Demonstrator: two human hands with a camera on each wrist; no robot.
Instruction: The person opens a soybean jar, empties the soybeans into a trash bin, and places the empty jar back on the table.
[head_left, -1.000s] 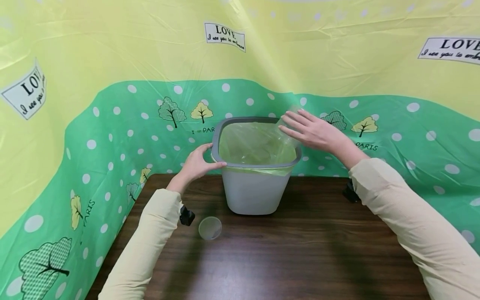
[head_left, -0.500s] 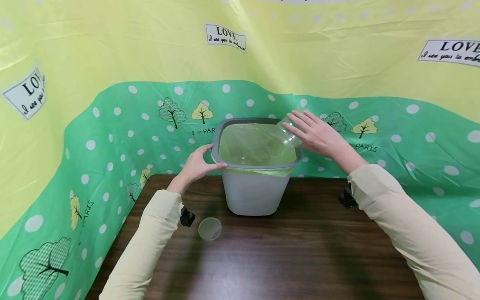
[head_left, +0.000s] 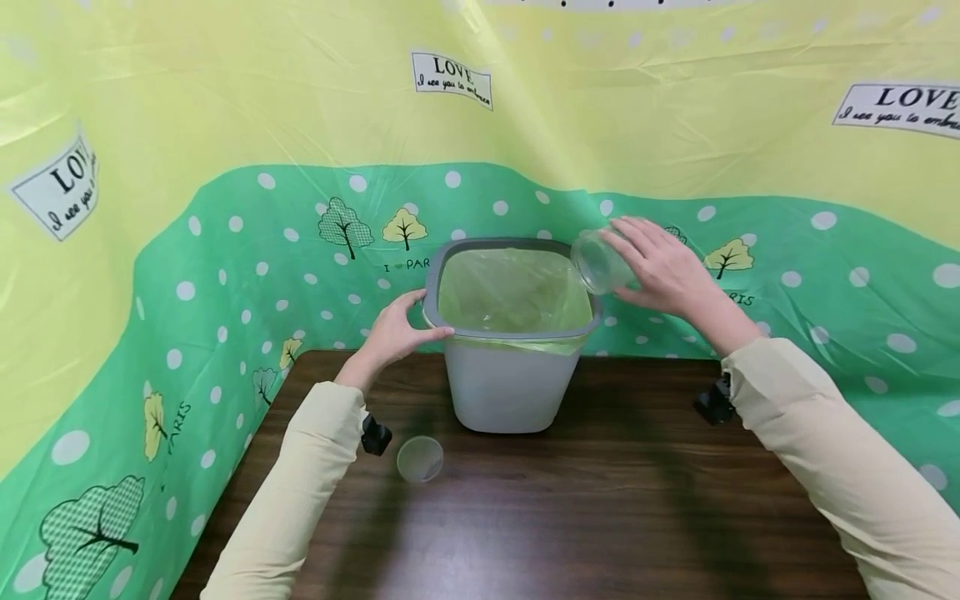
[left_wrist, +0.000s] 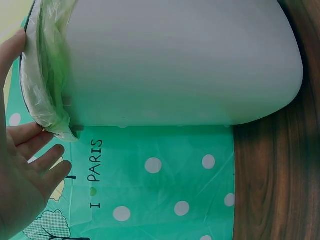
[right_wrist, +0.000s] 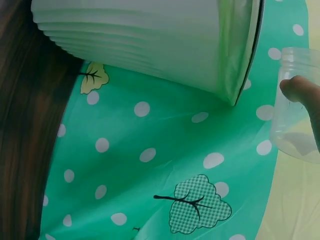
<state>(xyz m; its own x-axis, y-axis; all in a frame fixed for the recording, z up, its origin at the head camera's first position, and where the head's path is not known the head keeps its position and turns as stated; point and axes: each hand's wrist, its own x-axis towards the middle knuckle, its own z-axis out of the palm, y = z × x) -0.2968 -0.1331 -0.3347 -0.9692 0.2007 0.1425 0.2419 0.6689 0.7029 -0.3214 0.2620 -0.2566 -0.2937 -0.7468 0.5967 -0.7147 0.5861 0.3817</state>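
Observation:
A light grey trash can [head_left: 512, 383] with a darker grey rim stands upright near the table's back edge. My left hand [head_left: 391, 331] holds its rim at the left, thumb on the near corner; in the left wrist view, two fingertips [left_wrist: 37, 131] touch the rim while the others spread free. My right hand [head_left: 663, 271] grips a clear plastic jar [head_left: 597, 262] at the can's right rim. The jar lies roughly on its side, its threaded mouth [right_wrist: 300, 55] turned toward the can. A translucent green bag [head_left: 517, 287] lines the can.
A clear round lid-like disc [head_left: 420, 459] lies on the dark wooden table [head_left: 555, 525], near my left wrist. Behind the table hangs a yellow and green patterned cloth [head_left: 285, 225], close to the can's back.
My right hand has shifted slightly right and turned, bringing the jar upward and right from over the opening to the rim. My left hand and the can have stayed put.

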